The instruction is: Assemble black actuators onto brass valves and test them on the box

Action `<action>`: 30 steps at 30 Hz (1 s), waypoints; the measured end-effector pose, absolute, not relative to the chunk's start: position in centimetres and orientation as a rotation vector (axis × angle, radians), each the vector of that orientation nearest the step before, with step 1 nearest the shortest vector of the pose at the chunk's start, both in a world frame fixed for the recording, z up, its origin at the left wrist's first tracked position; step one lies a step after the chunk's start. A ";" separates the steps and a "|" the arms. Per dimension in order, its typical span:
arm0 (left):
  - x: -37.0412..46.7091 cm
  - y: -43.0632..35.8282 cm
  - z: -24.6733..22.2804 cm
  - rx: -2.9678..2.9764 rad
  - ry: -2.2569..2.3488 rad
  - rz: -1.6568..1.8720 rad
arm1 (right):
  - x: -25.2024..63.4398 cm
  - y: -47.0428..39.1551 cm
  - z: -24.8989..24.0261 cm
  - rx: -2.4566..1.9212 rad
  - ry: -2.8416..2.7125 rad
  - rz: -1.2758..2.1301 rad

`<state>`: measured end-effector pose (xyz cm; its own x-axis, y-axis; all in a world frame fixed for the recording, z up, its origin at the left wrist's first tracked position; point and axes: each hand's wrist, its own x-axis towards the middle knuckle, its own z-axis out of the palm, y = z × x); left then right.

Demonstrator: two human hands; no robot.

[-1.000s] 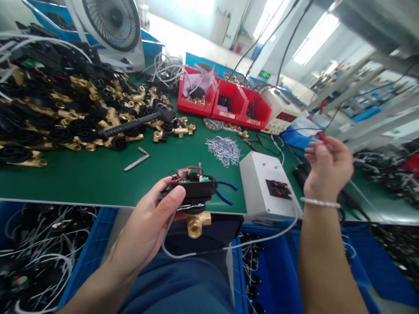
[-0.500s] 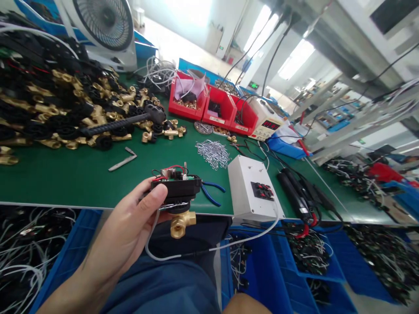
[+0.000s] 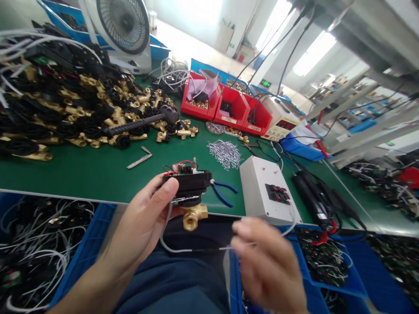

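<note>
My left hand (image 3: 149, 213) is closed around a motorized valve (image 3: 186, 185), whose black actuator housing is uncovered on top and shows red wires and a circuit board. Its brass body (image 3: 193, 216) points down over my lap. A white cable (image 3: 176, 250) loops from the valve through a dark connector towards the grey control box (image 3: 266, 189). Beside that cable, my right hand (image 3: 266, 261) is smeared by motion, fingers curled; I cannot tell whether it holds anything. Blue-handled pliers (image 3: 225, 192) lie on the green bench (image 3: 108, 181) just behind the valve.
Brass valves (image 3: 124, 102) are heaped at the left, with a black mallet (image 3: 144, 122) across them. Metal clips (image 3: 224, 153) lie before the red bins (image 3: 231, 107). A fan (image 3: 126, 30) stands behind. Blue crates (image 3: 88, 244) flank my lap below the bench edge.
My right hand has come into view at the lower right, in front of the cable. The valve stays in my left hand. The whole view has shifted, moving the bench things rightward.
</note>
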<state>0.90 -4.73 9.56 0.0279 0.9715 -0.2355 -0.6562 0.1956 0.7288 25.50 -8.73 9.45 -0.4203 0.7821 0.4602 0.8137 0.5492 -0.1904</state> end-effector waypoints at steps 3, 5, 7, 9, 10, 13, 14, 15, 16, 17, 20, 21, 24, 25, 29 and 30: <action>1.0 -4.6 9.6 0.515 0.773 1.337 | 27.6 -2.4 11.6 -1.344 -1.840 -0.174; 1.0 -4.6 9.6 0.521 0.757 1.344 | 30.1 2.6 12.3 -1.533 -1.645 -0.081; 1.1 -4.5 9.5 0.528 0.765 1.343 | 32.5 6.5 12.2 -1.754 -1.494 0.092; 1.1 -4.4 9.3 0.540 0.789 1.336 | 34.0 8.5 11.6 -1.880 -1.454 0.295; 1.1 -4.4 9.2 0.546 0.804 1.329 | 34.4 8.9 11.3 -1.910 -1.454 0.381; 1.2 -4.2 9.0 0.569 0.828 1.314 | 34.7 9.0 10.2 -1.921 -1.460 0.529; 1.2 -4.1 9.0 0.578 0.828 1.312 | 34.8 8.8 9.9 -1.917 -1.448 0.547; 1.2 -4.0 9.0 0.587 0.825 1.314 | 34.8 8.8 9.8 -1.910 -1.433 0.555; 1.2 -4.0 8.9 0.594 0.820 1.320 | 34.9 8.7 9.7 -1.904 -1.416 0.557; 1.2 -4.0 8.9 0.598 0.819 1.325 | 35.0 8.7 9.6 -1.900 -1.403 0.560; 1.2 -4.1 8.9 0.616 0.822 1.321 | 35.2 8.7 9.7 -1.896 -1.383 0.564; 1.2 -4.2 8.8 0.623 0.824 1.316 | 35.2 8.7 9.8 -1.895 -1.382 0.562; 1.3 -4.4 8.9 0.634 0.825 1.297 | 34.9 8.5 10.0 -1.896 -1.381 0.552; 1.3 -4.4 8.9 0.631 0.826 1.291 | 34.7 8.4 10.0 -1.898 -1.380 0.547; 1.3 -4.3 9.1 0.625 0.820 1.273 | 34.3 8.2 10.2 -1.912 -1.370 0.532; 1.4 -4.3 9.1 0.625 0.818 1.270 | 34.3 8.1 10.2 -1.917 -1.366 0.528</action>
